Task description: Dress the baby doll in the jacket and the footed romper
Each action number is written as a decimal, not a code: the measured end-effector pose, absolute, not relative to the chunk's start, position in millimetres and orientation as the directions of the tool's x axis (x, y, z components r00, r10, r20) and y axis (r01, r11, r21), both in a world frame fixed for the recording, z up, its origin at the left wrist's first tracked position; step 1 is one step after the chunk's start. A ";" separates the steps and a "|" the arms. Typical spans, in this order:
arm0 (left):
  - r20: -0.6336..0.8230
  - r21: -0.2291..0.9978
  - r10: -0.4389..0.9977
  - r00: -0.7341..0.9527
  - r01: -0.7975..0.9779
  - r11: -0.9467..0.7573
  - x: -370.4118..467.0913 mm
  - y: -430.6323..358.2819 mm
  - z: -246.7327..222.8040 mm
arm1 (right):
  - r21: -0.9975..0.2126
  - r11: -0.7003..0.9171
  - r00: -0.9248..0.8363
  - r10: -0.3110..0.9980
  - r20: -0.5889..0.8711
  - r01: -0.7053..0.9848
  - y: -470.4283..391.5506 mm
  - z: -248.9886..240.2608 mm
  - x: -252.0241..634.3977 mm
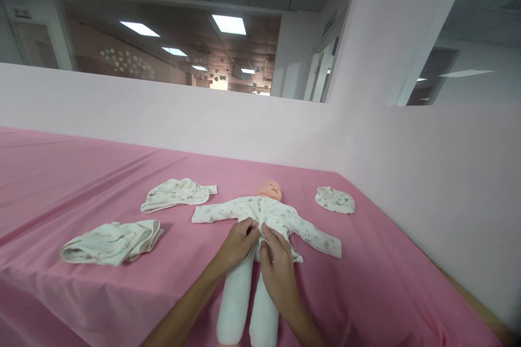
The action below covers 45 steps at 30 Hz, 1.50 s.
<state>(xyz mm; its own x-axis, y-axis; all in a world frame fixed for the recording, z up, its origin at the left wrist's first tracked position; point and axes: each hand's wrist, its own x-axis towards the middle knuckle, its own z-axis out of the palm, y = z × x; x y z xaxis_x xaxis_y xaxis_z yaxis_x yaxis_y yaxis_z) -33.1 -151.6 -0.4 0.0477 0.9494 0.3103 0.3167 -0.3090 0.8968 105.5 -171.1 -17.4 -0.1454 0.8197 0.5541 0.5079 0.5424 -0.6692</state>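
A baby doll (270, 190) lies on its back, head away from me, in a white printed top (232, 209) with both sleeves spread wide and white trousers (235, 298). Over the doll's belly my two hands are close together at the front of the top. My left hand (240, 241) pinches the cloth edge between thumb and forefinger. My right hand (280, 265) has its fingers bent onto the same cloth, just right of the left fingertips. What lies between the fingertips is too small to make out.
Folded printed clothes (177, 194) and another folded piece (112, 242) lie to the left. A small printed cap (335, 199) is at the right. Everything rests on a pink cloth (179, 276); a white wall (203, 119) with windows stands behind and at the right.
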 end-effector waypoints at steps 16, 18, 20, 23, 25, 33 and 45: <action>0.315 0.897 0.947 0.067 0.306 -0.320 -34.2 -150.8 -2.5 | -0.775 0.458 -0.105 0.881 0.461 0.435 -174.0 -15.4 108.3; 0.329 0.892 0.942 0.059 0.308 -0.331 -33.1 -152.2 -1.3 | -0.775 0.465 -0.110 0.878 0.466 0.429 -173.6 -16.5 109.4; 0.340 0.889 0.939 0.056 0.305 -0.341 -32.4 -153.9 -0.4 | -0.773 0.474 -0.110 0.873 0.475 0.421 -172.9 -17.7 109.9; 0.348 0.887 0.935 0.068 0.300 -0.351 -32.9 -155.5 0.1 | -0.780 0.473 -0.094 0.872 0.480 0.411 -172.1 -18.6 109.6; 0.349 0.886 0.934 0.078 0.298 -0.355 -33.8 -155.7 0.2 | -0.784 0.469 -0.077 0.873 0.482 0.407 -172.0 -18.3 108.9; 0.372 0.858 0.926 0.061 0.358 -0.369 -34.1 -154.4 -2.3 | -0.769 0.488 -0.090 0.862 0.499 0.414 -174.4 -16.4 108.0; 0.368 0.866 0.925 0.095 0.326 -0.378 -36.8 -153.6 -3.0 | -0.721 0.532 -0.134 0.835 0.533 0.444 -172.7 -16.8 109.3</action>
<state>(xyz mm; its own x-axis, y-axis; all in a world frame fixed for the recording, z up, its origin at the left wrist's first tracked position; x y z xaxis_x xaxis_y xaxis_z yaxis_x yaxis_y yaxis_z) -36.8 -153.6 -3.0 0.0952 0.9251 0.3677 0.3263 -0.3780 0.8664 109.3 -172.7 -16.8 -0.1344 0.8354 0.5330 0.4442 0.5316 -0.7212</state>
